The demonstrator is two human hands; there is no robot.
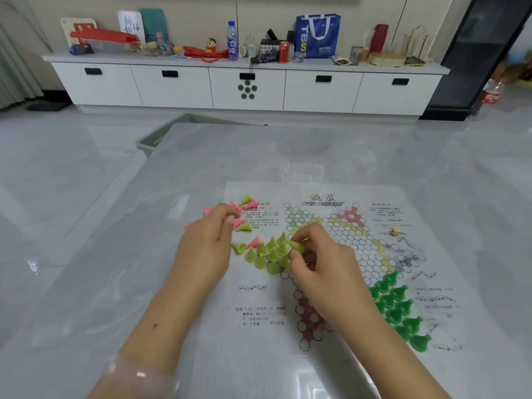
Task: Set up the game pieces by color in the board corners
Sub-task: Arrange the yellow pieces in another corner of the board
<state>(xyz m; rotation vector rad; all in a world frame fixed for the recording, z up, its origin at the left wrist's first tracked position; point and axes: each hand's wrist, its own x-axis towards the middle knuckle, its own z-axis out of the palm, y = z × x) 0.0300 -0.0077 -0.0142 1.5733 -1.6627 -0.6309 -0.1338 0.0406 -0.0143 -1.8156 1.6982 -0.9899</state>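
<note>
Two hands work over a paper game board (pixel 339 254) lying flat on a grey marble-patterned surface (pixel 115 269). The right hand (pixel 319 260) is closed in a pinch on one yellow-green piece (pixel 298 245), held tilted just above the board's left corner. Directly beneath and to the left of it, a cluster of yellow-green pieces (pixel 267 256) stands upright, packed together in that corner. The left hand (pixel 205 240) rests further left with fingers curled inward; it appears to hold pink pieces, though the grip is partly hidden and cannot be confirmed. Loose pink pieces (pixel 244 207) lie on their sides off the grid at the board's far-left margin, mixed with a few toppled yellow-green ones; one pink piece (pixel 254 242) lies just beside the standing cluster. Dark green pieces (pixel 400 309) stand upright in a filled triangle at the near-right corner. One small die (pixel 394 231) sits on the board's right margin. The far corners printed green and red are unoccupied.
</note>
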